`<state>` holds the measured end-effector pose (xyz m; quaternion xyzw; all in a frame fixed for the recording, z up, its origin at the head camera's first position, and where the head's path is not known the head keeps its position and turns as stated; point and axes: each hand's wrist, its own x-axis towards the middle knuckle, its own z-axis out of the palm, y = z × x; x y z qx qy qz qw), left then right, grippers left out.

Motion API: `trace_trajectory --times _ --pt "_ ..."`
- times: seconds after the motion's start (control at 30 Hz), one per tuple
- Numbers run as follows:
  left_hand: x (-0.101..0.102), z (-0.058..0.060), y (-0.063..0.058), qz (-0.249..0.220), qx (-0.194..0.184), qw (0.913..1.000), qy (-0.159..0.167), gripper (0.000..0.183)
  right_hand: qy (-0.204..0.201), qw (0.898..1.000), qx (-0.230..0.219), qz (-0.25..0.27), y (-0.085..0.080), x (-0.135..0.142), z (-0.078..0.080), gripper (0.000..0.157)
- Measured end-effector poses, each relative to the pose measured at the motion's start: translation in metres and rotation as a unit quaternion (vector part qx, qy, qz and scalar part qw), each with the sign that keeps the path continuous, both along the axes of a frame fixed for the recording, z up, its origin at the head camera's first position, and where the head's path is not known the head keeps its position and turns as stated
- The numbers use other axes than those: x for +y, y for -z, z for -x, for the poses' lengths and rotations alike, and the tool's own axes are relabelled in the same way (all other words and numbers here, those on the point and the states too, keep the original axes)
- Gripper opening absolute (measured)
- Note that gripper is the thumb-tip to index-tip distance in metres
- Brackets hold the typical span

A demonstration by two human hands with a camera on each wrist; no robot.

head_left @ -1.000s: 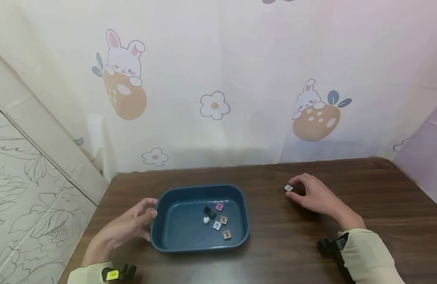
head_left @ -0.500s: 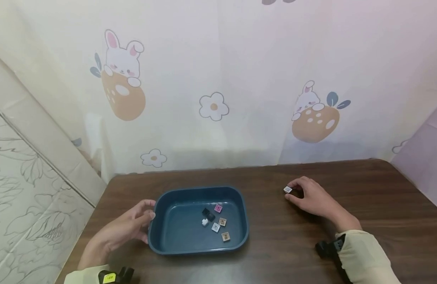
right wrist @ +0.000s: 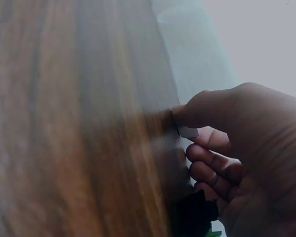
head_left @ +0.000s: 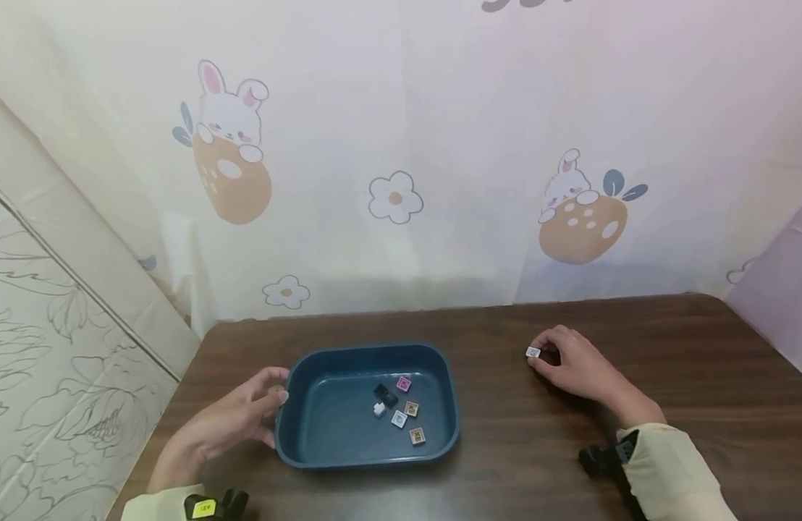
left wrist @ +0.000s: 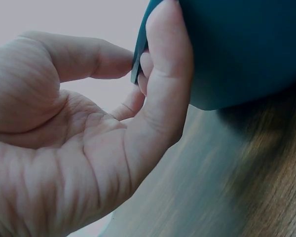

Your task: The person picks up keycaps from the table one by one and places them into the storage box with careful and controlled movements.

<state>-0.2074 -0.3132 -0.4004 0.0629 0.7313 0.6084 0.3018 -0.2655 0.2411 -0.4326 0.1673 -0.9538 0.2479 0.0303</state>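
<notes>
My left hand (head_left: 234,412) holds the left end of a dark blue rectangular tray (head_left: 332,427). Thumb and fingers pinch its rim, seen close up in the left wrist view. To the right, my right hand (head_left: 573,370) pinches a small white square block (head_left: 533,352) between thumb and index finger; a printed mark shows on its top. In the right wrist view the other fingers curl below the block (right wrist: 188,132). Inside the tray lie several small pieces: a pink block (head_left: 404,384), two tan-topped blocks (head_left: 417,435), a white printed block (head_left: 399,419), a white piece (head_left: 378,409) and black pieces (head_left: 385,395).
The dark brown wooden table (head_left: 499,441) runs back to a pale curtain (head_left: 453,181) printed with rabbits and flowers. Each wrist wears a black strapped device, the left one (head_left: 215,504) with a yellow label. A patterned panel (head_left: 56,405) stands at the left.
The white block has turned slightly in my right fingertips, and that hand has come a little nearer. My left hand and the tray stay put; the head view shifts slightly.
</notes>
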Motion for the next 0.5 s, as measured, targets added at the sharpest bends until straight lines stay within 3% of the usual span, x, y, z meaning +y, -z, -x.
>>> trace_trajectory --times 0.27,0.5 --pt "-0.0029 0.0035 -0.0024 -0.004 0.005 0.9999 0.011 0.05 0.0 1.0 0.001 0.002 -0.0027 0.0019 0.0041 0.014" --pt "-0.0063 0.0036 0.005 -0.012 -0.001 0.9998 0.017 0.054 0.001 1.0 -0.006 -0.001 -0.0006 0.0022 0.0034 0.015"
